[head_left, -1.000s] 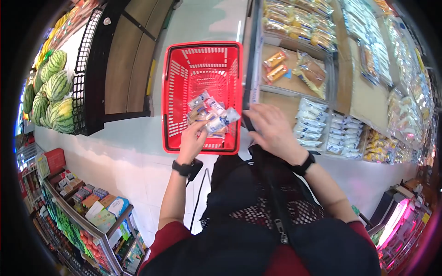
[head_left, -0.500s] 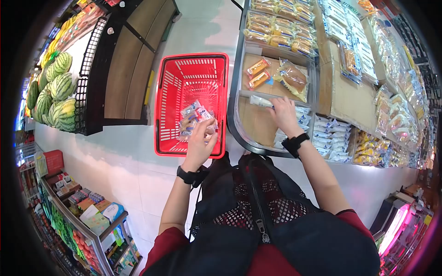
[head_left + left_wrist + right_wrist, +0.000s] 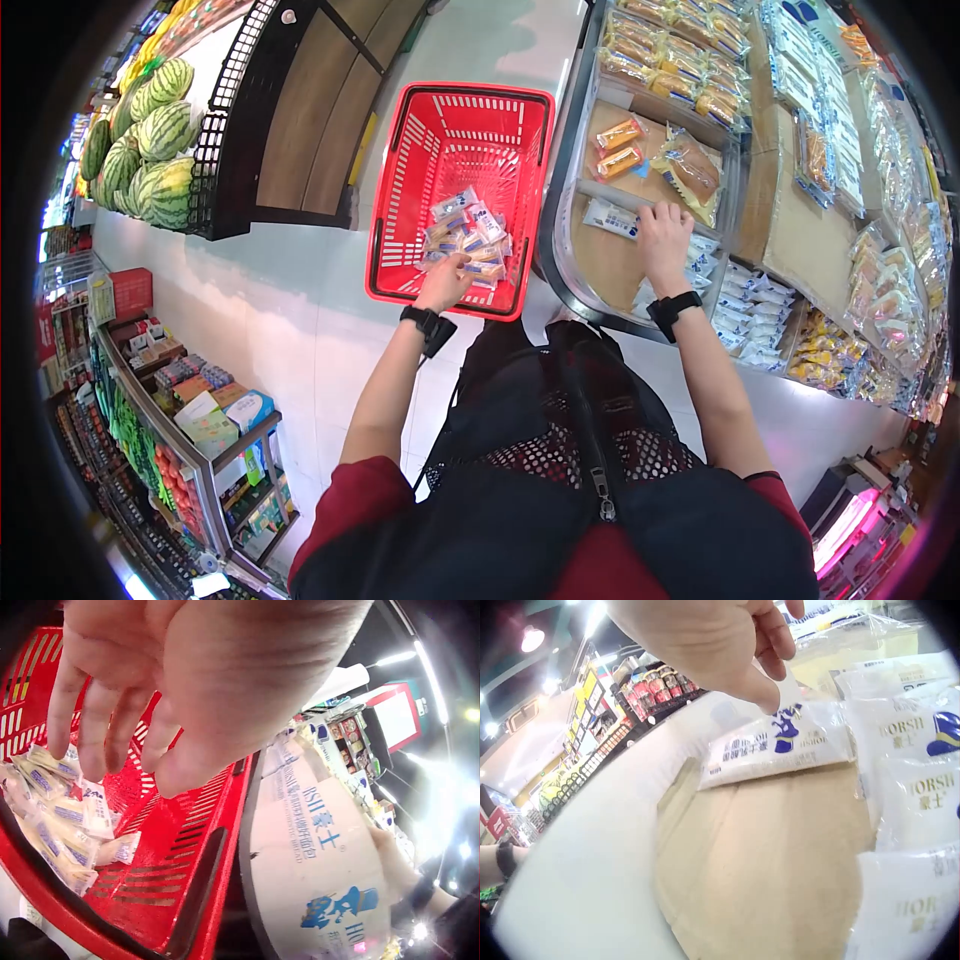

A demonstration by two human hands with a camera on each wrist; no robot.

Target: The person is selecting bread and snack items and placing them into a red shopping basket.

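Note:
A red shopping basket stands on the floor with several small snack packets lying in it. My left hand hovers over the basket's near end, fingers spread and holding nothing; in the left wrist view the left hand hangs above the packets. My right hand reaches into a cardboard-floored shelf compartment and pinches the end of a white and blue bread packet. In the right wrist view the right hand has its thumb and finger on the edge of that packet.
More white packets are stacked to the right of the held one. Orange-wrapped snacks lie in the compartment behind. Watermelons sit in a black rack at the left, and a low goods shelf runs along the lower left.
My left hand has let the snack packets drop into the basket and is now empty. My right hand went from the shelf's edge into the compartment and took the white packet's end.

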